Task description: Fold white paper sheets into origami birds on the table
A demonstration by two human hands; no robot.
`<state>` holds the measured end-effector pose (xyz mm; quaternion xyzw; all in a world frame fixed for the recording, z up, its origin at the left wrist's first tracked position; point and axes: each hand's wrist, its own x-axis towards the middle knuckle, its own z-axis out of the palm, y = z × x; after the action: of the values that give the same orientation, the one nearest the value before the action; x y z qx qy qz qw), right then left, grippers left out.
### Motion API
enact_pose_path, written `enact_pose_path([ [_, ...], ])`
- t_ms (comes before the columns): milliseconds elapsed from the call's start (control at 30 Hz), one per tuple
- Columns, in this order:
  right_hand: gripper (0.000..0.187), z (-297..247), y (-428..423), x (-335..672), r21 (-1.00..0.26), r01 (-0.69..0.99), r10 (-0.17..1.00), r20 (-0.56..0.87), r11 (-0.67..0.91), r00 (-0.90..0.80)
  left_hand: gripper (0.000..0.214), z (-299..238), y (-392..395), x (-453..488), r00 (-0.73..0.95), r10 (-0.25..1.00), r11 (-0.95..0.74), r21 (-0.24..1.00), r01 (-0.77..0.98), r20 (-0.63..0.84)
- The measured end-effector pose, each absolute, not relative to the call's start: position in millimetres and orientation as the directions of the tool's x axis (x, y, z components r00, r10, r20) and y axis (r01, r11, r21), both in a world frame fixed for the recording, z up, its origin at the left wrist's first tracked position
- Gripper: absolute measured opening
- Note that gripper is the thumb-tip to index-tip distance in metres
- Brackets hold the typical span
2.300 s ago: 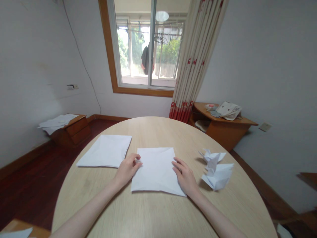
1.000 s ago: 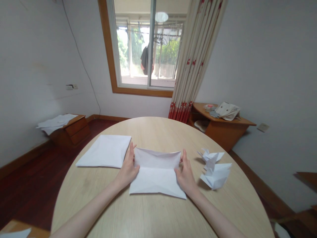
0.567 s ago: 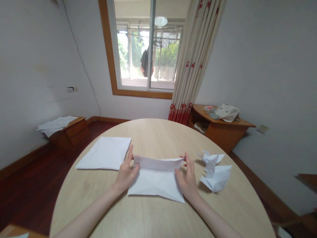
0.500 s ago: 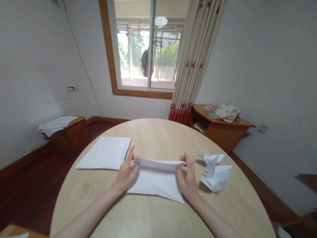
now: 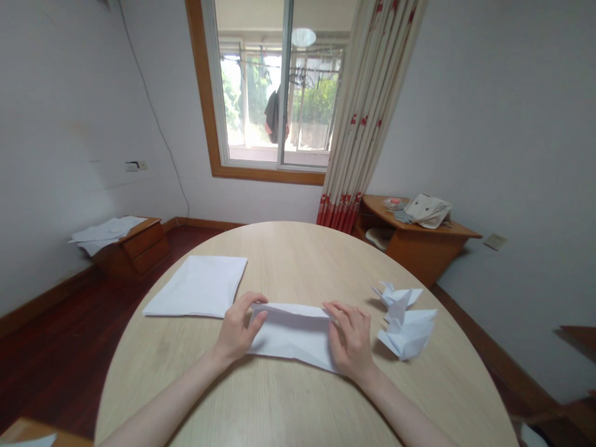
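A sheet of white paper (image 5: pixel 291 338) lies on the round wooden table between my hands, its far edge raised and bent over toward me. My left hand (image 5: pixel 239 326) grips the sheet at its left end, fingers over the far edge and thumb on the near side. At the right end my right hand (image 5: pixel 351 335) holds it the same way, fingers curled over the top edge. Right of that hand stand folded white paper figures (image 5: pixel 407 335) with pointed flaps. Left of my left hand is a stack of white paper (image 5: pixel 198 285).
The round table (image 5: pixel 288 410) has a curved edge. Beyond it on the right is a wooden desk (image 5: pixel 419 245) with a cloth bag (image 5: pixel 428 211). A low drawer cabinet (image 5: pixel 144 245) with papers stands at the left, and a curtain (image 5: pixel 363 118) hangs by the window.
My fingers have come down over the paper's far edge from an upright pose. The raised edge sits lower and nearer to me. The stack and the folded figures have not moved.
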<state>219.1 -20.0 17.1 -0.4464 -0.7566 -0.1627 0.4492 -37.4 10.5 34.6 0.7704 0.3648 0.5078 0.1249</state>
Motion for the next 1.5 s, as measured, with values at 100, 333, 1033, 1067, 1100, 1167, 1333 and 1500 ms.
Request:
enact_pose_path([
  [100,0.035,25.9,-27.0,213.9,-0.067,0.804,0.474,0.835,0.592,-0.28,0.037,33.0,9.3,-38.6,0.216,0.683,-0.71,0.566,0.419,0.697],
  [333,0.027,30.4,-34.4,204.5,0.02,0.828,0.455,0.828,0.56,-0.328,0.052,32.6,6.8,-38.1,0.305,0.709,-0.702,0.601,0.381,0.635],
  [1033,0.03,8.7,-25.3,200.1,0.031,0.875,0.662,0.641,0.484,-0.389,0.031,22.3,6.6,-23.9,0.519,0.812,-0.578,0.49,0.653,0.266],
  [1067,0.03,7.0,-25.6,199.6,0.036,0.879,0.672,0.63,0.476,-0.39,0.032,20.5,6.7,-23.2,0.522,0.814,-0.576,0.478,0.663,0.256],
  [1100,0.029,5.2,-25.8,198.8,0.038,0.882,0.683,0.618,0.47,-0.39,0.032,18.7,6.5,-22.4,0.526,0.815,-0.575,0.463,0.674,0.246],
  [1167,0.029,1.2,-26.4,196.8,0.042,0.887,0.707,0.588,0.459,-0.393,0.032,15.4,5.4,-19.8,0.529,0.816,-0.575,0.422,0.701,0.233],
  [1333,0.036,-7.3,-26.2,192.1,0.074,0.885,0.771,0.461,0.46,-0.439,0.035,10.5,-2.3,-7.5,0.504,0.829,-0.556,0.266,0.787,0.241],
  [1500,0.046,-12.3,-20.3,194.7,0.011,0.846,0.799,0.322,0.534,-0.508,0.039,13.9,-9.5,5.1,0.495,0.832,-0.535,0.127,0.835,0.249],
])
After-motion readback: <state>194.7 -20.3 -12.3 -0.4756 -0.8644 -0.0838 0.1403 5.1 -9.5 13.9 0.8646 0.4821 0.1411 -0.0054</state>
